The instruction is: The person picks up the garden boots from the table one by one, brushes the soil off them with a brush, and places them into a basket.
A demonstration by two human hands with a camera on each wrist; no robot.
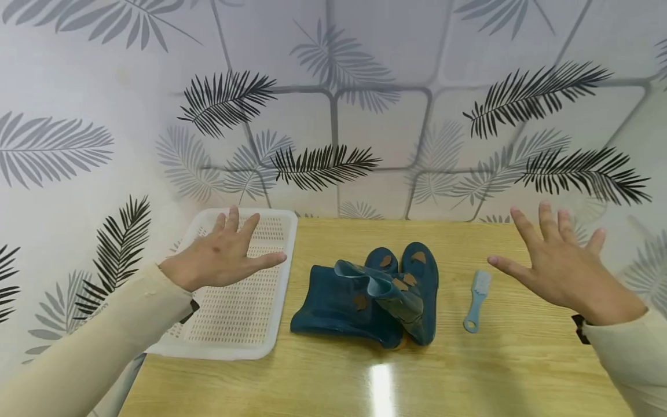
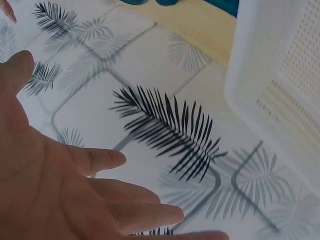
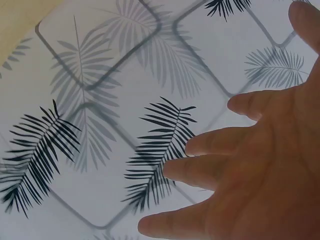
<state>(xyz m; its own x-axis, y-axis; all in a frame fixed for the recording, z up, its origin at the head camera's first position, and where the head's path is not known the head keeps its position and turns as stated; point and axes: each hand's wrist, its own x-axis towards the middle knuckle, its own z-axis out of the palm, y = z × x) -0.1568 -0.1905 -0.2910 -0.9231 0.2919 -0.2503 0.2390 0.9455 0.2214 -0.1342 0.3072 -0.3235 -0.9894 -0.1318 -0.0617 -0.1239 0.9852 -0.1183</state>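
Observation:
My left hand (image 1: pixel 221 258) hovers above a white plastic basket (image 1: pixel 283 278), fingers spread and holding nothing. On the right, my right hand (image 1: pixel 565 266) is also spread in the air, nearest to a small blue brush (image 1: pixel 475 307) lying on the table. Between the hands is a pair of dark blue rubber boots with brown patches. One boot (image 1: pixel 339 307) lies on its side with its shaft toward the basket; the other boot (image 1: pixel 428 289) lies against it, its top folded. In the wrist views the left palm (image 2: pixel 55 185) and right palm (image 3: pixel 265 165) are bare.
A light wooden table (image 1: pixel 323 376) carries everything, with a bright reflection near its front. Behind it rises a pale wall covering (image 1: pixel 385 127) printed with dark and grey leaves. The basket stands at the table's left edge.

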